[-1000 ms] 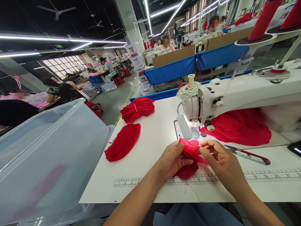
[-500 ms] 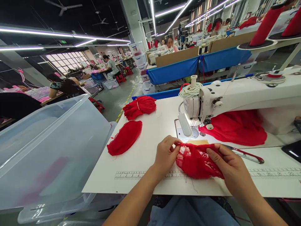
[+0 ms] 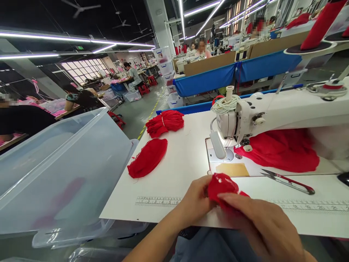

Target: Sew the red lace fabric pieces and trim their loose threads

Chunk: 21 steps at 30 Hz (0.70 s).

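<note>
Far left: clear plastic bin [image 3: 68, 163] beside the desk [image 3: 182, 156], reddish stuff showing blurry through its wall. Next, on the desk's left part, a curved flat red piece [image 3: 148, 158] with a frilly left edge; just behind it a red fabric bundle [image 3: 167, 122] with a pale tie around the middle. Printed ruler scale [image 3: 156, 201] runs along the near side of the desk, partly hidden by the hands.

Left hand [image 3: 197, 200]: grip closed on the left edge of the red cloth [image 3: 223, 185]. Cloth is bunched, held near the desk's front edge, in front of the yellow patch [image 3: 233, 169] and the sewing machine [image 3: 227, 123]. Right hand [image 3: 269, 222]: fingers over the cloth's right side, partly blurred, thumb hidden; can't tell if that grip is pinching.

Right of that: more red fabric [image 3: 283, 151] under the machine arm, red-handled snips [image 3: 293, 182] lying in front, blades apart. Top right: red thread cone [image 3: 323, 27] on its stand.
</note>
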{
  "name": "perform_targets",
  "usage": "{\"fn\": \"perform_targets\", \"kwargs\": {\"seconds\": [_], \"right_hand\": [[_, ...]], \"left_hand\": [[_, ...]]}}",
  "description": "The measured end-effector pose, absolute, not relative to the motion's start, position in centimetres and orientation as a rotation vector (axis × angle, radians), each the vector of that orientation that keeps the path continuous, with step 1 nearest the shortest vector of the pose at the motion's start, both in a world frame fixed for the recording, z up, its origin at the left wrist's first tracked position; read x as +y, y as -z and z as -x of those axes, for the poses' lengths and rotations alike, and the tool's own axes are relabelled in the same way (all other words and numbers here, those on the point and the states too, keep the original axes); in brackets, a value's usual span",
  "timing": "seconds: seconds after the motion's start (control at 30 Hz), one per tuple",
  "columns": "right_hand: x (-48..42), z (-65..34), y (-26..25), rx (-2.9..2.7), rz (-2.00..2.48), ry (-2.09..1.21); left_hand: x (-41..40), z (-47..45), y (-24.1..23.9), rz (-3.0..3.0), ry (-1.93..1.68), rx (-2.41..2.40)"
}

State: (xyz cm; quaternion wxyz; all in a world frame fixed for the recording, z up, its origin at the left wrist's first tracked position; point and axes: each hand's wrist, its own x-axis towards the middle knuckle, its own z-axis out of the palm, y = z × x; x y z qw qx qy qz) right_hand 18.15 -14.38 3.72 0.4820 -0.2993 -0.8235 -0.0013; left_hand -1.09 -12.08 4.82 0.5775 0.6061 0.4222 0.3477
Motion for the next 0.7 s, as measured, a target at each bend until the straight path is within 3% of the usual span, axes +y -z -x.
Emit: {"fn": "perform_targets", "kwargs": {"seconds": [0.2, 0.37, 0.47, 0.6, 0.7], "right_hand": [[-14.4, -19.8, -4.2, -1.847, 1.178, -0.008], [-14.7, -18.7, -5.1, -1.879, 1.067, -0.204], [-14.2, -19.1, -5.0, -1.876, 1.073, -0.243], [-12.7, -18.5, -1.8, -1.821, 1.227, -0.292], [-13.3, -15.9, 1.1, -2.002, 1.115, -0.128]], "left_hand": [[-11.3, 3.3, -3.3, -1.491, -1.275, 1.445], [-13.7, 2.5, -5.1, -1.625, -1.001, 1.062], [-14.7, 3.9, -6.7, -1.182, -0.981, 1.163], [-15.5, 7.0, -9.2, -0.471, -1.25, 1.317], [-15.7, 6.7, -10.5, -0.324, -1.425, 1.362]]}}
